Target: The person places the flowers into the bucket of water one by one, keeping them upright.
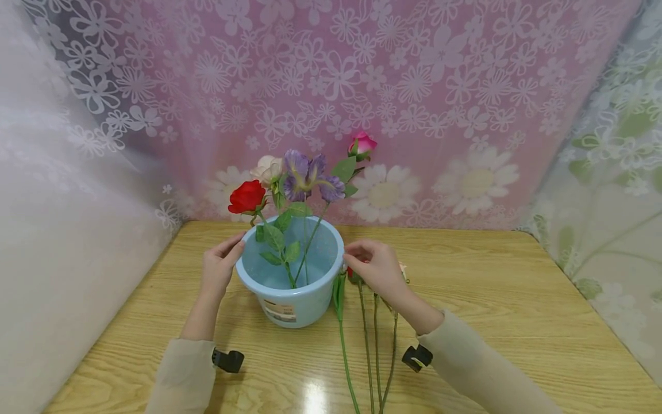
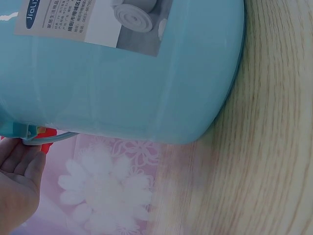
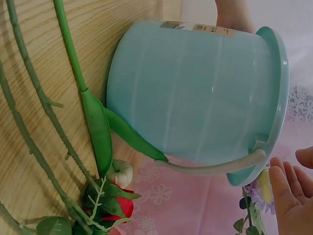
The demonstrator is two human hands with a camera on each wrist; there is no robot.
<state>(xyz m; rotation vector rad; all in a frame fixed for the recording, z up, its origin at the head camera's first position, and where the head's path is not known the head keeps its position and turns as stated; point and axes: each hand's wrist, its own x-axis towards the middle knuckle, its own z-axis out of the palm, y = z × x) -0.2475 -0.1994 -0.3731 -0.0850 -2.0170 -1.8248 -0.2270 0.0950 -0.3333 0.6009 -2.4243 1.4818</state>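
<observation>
Whitish sheeting (image 1: 88, 241) is hanging along the left side of a wood-grained table (image 1: 491, 299). Beside it a beige left sleeve (image 1: 181, 368) is being worn, with a black device (image 1: 227, 361) being carried at its cuff. Farther along, light blue plastic is being gripped by the left hand (image 1: 219, 267): the rim (image 1: 315, 291) of a bucket (image 1: 310, 310) is being pinched between thumb and fingers. Above the bucket's left edge a red rose (image 1: 247, 197) is being held up on its stem, and a cream flower (image 1: 267, 171) is showing just behind it. The bucket is standing upright on the table, its label (image 1: 279, 310) being turned to the near side. Over its opening a purple iris (image 1: 309, 177) is being displayed. Just right of the bucket a green stem (image 1: 339, 302) is lying with its broad leaves by the wall, while a pink rosebud (image 1: 363, 144) is rising highest. The right hand (image 1: 380, 270) is being held at the right rim, thumb and fingers apart; whether the rim is being touched cannot be told. By that hand a second red rose (image 3: 124, 203) is being partly hidden, and brownish-green stems (image 1: 366, 339) are being supported by the table. Rightmost, a leaf-patterned drape (image 1: 615, 190) is hanging.
</observation>
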